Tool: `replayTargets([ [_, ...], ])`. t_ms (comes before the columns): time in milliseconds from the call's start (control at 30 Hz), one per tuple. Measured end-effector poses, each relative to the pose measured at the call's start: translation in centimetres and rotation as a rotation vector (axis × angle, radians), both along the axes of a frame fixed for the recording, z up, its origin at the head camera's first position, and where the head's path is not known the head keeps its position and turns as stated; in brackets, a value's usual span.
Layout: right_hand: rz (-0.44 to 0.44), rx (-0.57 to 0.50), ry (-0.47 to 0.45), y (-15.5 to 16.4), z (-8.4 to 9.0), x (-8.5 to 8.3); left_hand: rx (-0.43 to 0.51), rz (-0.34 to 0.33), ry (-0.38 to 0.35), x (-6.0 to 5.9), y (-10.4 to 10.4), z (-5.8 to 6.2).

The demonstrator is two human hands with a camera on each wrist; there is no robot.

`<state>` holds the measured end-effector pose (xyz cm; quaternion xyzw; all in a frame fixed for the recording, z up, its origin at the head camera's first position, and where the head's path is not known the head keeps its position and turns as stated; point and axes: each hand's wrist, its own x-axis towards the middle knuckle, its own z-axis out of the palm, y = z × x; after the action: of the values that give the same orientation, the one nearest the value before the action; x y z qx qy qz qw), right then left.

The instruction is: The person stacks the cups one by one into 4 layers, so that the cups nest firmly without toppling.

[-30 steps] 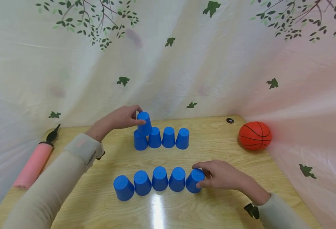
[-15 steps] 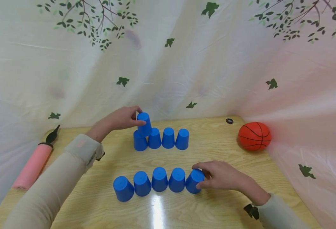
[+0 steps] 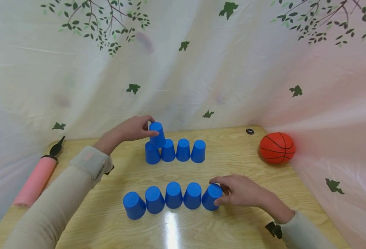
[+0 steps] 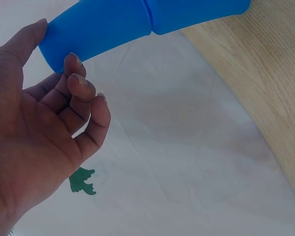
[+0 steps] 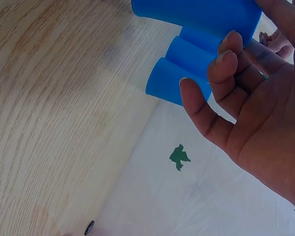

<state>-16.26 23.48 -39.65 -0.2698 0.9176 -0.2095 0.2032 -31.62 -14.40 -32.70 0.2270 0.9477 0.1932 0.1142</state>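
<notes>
My left hand pinches an upside-down blue plastic cup between thumb and fingers. In the left wrist view this cup meets the rim of another below. It stands above the two leftmost cups of the back row, where several blue cups sit upside down side by side. Nearer the front, my right hand grips the rightmost blue cup of a second row, thumb at the front and fingers behind. The other front cups are upside down in a slightly curved line.
A pink hand pump with a black nozzle lies at the table's left. At the right edge rests a small red basketball, with a black chip behind it. A pale leaf-printed curtain encloses the wooden table.
</notes>
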Motion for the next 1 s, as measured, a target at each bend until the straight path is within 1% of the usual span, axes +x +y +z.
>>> replayTargets([
  [233, 0.0, 0.005, -0.001, 0.01, -0.07, -0.07, 0.001, 0.007, -0.002, 0.09, 0.09, 0.1],
  [833, -0.003, -0.007, -0.018, 0.16, -0.03, -0.07, 0.0, 0.0, -0.011, -0.01, -0.1, -0.17],
  [1000, -0.007, -0.003, -0.014, 0.2, 0.1, -0.11, 0.002, -0.001, -0.012, 0.14, -0.22, 0.03],
])
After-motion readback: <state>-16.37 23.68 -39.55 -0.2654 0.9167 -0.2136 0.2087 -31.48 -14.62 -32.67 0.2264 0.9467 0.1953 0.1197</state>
